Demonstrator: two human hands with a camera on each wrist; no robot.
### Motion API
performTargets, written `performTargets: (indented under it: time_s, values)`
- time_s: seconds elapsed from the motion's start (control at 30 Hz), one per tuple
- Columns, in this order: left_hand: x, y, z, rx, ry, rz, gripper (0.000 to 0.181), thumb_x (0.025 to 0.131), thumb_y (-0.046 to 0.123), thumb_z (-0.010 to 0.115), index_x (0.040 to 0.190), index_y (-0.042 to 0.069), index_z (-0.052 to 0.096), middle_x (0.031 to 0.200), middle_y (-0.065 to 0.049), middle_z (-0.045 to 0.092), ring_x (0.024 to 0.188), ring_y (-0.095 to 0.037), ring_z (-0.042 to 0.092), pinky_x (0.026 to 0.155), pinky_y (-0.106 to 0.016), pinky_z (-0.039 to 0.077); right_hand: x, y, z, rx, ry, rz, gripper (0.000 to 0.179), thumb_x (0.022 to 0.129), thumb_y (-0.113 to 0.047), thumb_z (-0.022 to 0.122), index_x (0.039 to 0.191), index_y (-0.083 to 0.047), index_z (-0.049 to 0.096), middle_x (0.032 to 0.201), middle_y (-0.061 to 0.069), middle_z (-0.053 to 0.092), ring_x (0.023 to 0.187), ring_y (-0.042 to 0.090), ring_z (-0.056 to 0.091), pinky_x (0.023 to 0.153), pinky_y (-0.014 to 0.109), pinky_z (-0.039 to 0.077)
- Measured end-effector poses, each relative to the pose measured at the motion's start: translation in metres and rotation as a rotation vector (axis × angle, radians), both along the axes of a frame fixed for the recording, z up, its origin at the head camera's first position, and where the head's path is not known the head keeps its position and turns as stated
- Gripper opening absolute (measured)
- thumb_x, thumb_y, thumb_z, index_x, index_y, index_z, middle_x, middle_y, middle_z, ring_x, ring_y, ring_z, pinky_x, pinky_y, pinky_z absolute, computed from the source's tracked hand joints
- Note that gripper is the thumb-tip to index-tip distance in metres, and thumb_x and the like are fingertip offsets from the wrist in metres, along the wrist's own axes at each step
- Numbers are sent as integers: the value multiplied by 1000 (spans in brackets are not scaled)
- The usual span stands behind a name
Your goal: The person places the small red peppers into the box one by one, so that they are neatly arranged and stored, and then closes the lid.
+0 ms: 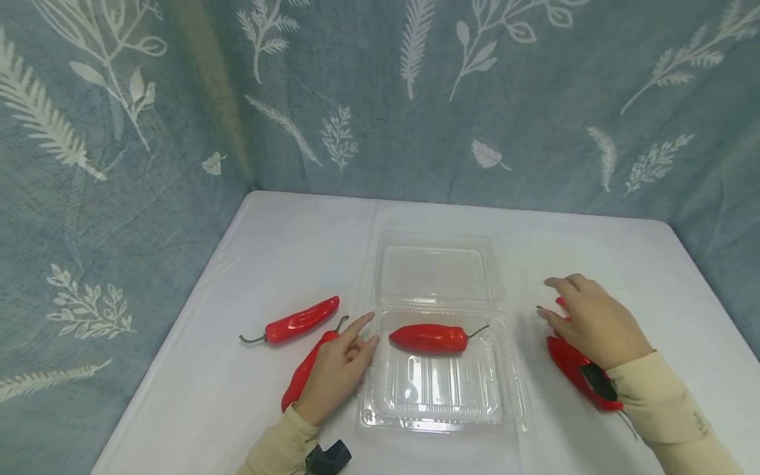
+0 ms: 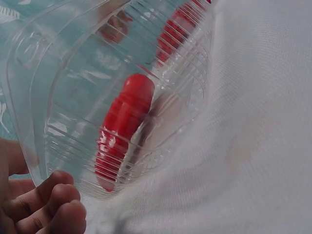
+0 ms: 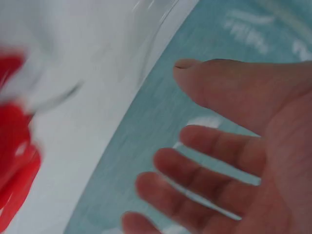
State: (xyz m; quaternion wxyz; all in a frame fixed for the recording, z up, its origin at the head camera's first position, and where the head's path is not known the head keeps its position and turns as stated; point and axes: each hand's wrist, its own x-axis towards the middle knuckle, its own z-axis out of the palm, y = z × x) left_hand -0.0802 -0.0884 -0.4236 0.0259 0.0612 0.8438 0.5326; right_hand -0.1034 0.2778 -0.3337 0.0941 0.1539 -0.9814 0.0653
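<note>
A clear plastic clamshell container (image 1: 442, 422) lies open, lid folded back, with one red chili pepper (image 1: 429, 338) across the upper part of its base. At its left rim is my left hand (image 1: 336, 375), index finger and thumb tips right at the edge, other fingers loosely bent; nothing is gripped. The left wrist view shows these fingers (image 2: 61, 204) beside the clear wall. Partly beneath this hand lies another red chili pepper (image 1: 305, 369). My right hand (image 1: 596, 323) hovers over red chili peppers (image 1: 570, 363) on the right, fingers spread and holding nothing; it partly hides them.
Another red chili pepper (image 1: 303, 321) lies left of the container on the white tablecloth (image 1: 196, 369). The clear lid (image 1: 436, 270) extends toward the back. Blue-green leaf-print cloth (image 1: 380, 132) hangs behind the table and along its sides.
</note>
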Motion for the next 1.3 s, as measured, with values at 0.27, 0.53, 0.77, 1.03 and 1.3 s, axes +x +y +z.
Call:
performTargets:
  time_s: [0.27, 0.53, 0.77, 1.03, 1.3]
  values:
    - [1, -2, -3, 4, 0, -5, 47, 92, 19, 65, 138, 18, 52, 68, 5, 58, 44, -12, 51, 44, -23, 45, -7, 68, -14, 22, -410, -342, 72, 78, -34, 75, 124, 16, 48, 109, 40, 52, 90, 51, 54, 67, 58, 54]
    - [0, -4, -5, 10, -5, -9, 47, 92, 21, 64, 137, 22, 52, 68, 5, 58, 44, -12, 51, 43, -23, 44, -12, 94, -31, -26, -566, -390, 74, 80, -36, 74, 126, 16, 46, 109, 38, 53, 90, 47, 56, 67, 53, 55]
    - [0, -4, -5, 8, -9, 1, 49, 91, 20, 66, 138, 23, 52, 68, 5, 57, 45, -12, 51, 44, -22, 44, -15, 96, -37, -53, -585, -378, 71, 82, -36, 72, 126, 15, 46, 109, 37, 55, 91, 46, 56, 70, 54, 54]
    - [-1, -5, -6, 14, -2, -6, 48, 91, 20, 65, 138, 21, 52, 68, 5, 57, 44, -12, 50, 42, -22, 42, -16, 98, -42, -65, -566, -363, 72, 82, -32, 73, 126, 16, 43, 107, 37, 56, 89, 45, 58, 69, 53, 54]
    - [-1, -4, -6, 3, 24, -1, 47, 91, 20, 65, 137, 21, 53, 67, 6, 56, 43, -10, 49, 43, -22, 42, -17, 97, -42, -57, -527, -325, 69, 79, -24, 75, 124, 18, 44, 106, 37, 56, 90, 47, 57, 71, 55, 54]
